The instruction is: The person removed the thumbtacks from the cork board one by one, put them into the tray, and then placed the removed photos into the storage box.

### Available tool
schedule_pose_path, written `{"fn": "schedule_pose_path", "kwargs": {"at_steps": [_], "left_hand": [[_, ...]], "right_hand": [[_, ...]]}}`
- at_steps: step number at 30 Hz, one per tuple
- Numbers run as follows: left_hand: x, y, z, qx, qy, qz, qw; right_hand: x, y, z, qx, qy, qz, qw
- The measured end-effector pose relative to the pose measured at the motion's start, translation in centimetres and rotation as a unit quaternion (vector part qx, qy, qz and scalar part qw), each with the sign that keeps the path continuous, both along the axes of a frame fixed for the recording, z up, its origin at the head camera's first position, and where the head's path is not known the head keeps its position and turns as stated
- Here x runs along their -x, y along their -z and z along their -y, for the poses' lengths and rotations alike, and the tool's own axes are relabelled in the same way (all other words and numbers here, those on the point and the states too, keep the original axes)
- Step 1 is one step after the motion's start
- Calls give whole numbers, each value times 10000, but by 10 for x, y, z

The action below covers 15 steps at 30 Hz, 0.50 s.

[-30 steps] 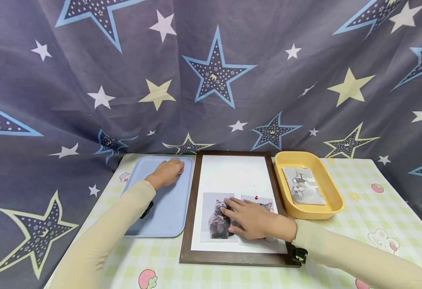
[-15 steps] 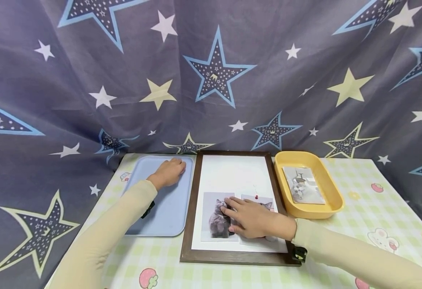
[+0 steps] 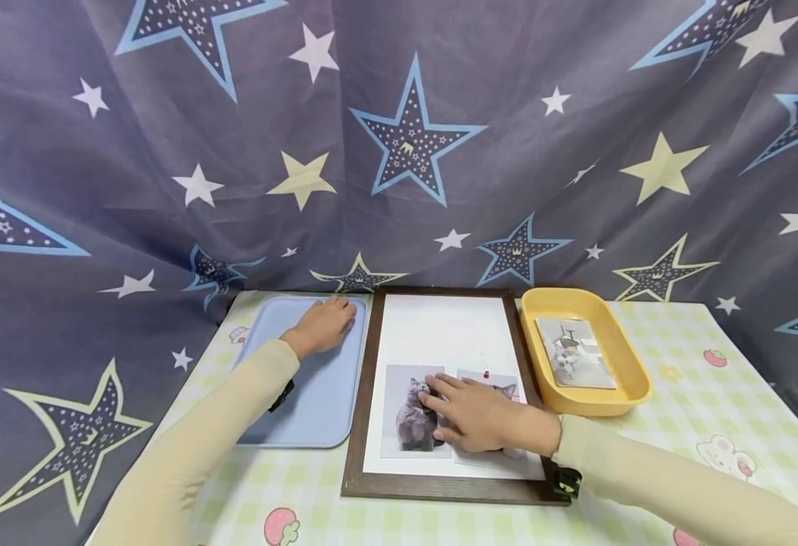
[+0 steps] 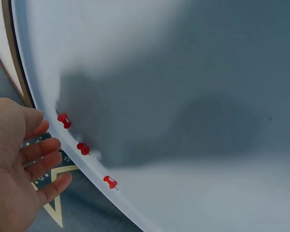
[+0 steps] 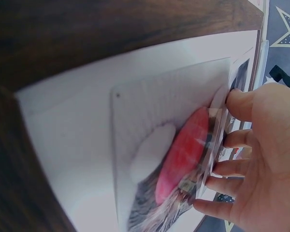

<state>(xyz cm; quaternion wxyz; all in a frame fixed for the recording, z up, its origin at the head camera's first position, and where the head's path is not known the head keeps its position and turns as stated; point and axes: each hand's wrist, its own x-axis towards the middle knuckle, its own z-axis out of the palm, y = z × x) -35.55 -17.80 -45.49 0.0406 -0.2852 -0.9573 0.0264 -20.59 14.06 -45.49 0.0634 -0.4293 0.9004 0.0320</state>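
My left hand (image 3: 324,327) is over the far right corner of a light blue tray (image 3: 290,413). In the left wrist view its fingers are loosely bent beside the tray rim, holding nothing. Several red push pins (image 4: 83,148) lie along that rim, close to the fingertips. My right hand (image 3: 477,415) rests with spread fingers on two photos inside a brown-framed white board (image 3: 447,326). The left photo (image 3: 413,428) shows a grey cat. The right photo (image 5: 150,111) is mostly covered by the hand in the head view. One red push pin (image 3: 486,374) stands at its top edge.
A yellow bin (image 3: 634,375) sits right of the board with a photo (image 3: 574,353) lying in it. Green checked cloth (image 3: 679,379) covers the table. A star-patterned curtain (image 3: 399,227) hangs right behind the table's far edge.
The left hand has edged slightly to the right at the tray's far corner. The right hand keeps its place on the photos.
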Motion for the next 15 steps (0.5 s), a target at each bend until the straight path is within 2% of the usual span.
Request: {"fn": "schedule_pose_path", "kwargs": {"at_steps": [7,12,15], "left_hand": [[-1,-5,0,-269,-4,-66,9996],[-4,-13,-8,-567,171,-33,9982],[-6,-20,-16,-738,222,278,9966]], "right_hand": [[0,0,0,-36,12,42,10000],[0,0,0,-64,5,19,10000],[0,0,0,-51,12,28,10000]]}}
